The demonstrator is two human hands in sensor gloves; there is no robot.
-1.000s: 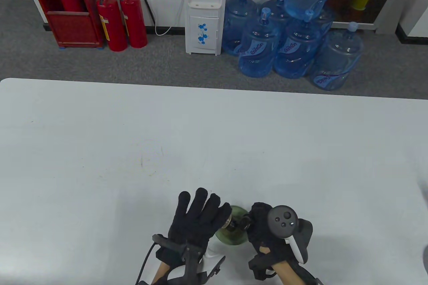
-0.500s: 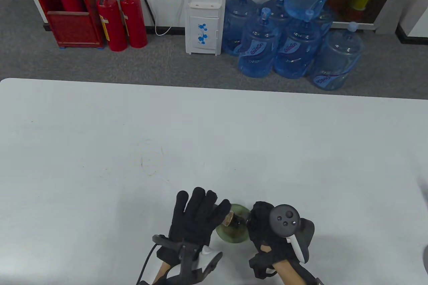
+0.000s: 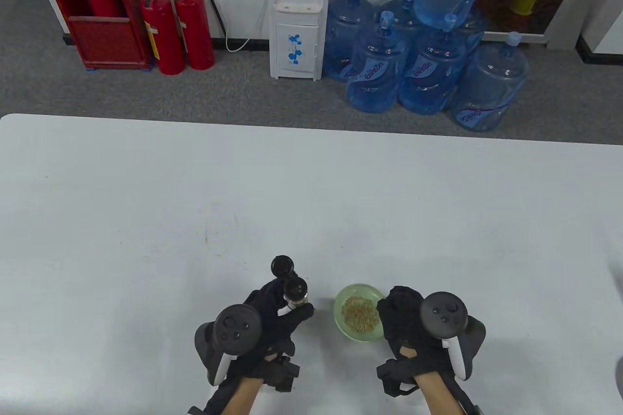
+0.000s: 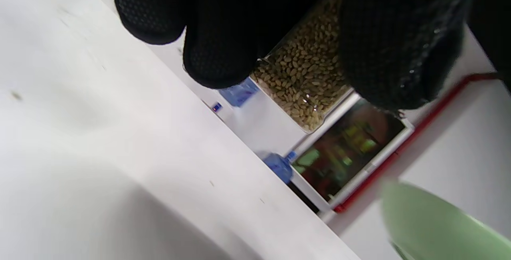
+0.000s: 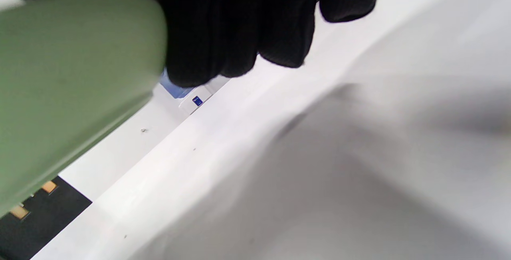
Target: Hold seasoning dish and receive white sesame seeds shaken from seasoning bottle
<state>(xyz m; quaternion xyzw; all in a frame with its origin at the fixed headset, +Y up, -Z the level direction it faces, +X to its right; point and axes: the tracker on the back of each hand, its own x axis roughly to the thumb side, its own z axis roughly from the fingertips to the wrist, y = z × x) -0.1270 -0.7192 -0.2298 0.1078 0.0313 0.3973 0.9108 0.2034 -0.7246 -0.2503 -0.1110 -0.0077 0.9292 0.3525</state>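
2 hands near the tabletop's front edge: my right hand grips the green seasoning dish, already holding sesame seeds, my left hand grips the upright seasoning bottle, so shaking looks done.

Extinguishers, water dispenser, jugs.

Both gloved hands came in from the near edge, trackers on their backs facing up, bare forearms showing behind the straps. The left hand was curled — its fingers wrapped around the seasoning bottle, holding it roughly upright. The right hand sat well apart from the left, its fingers folded against the near-right rim of the seasoning dish — gripping it.
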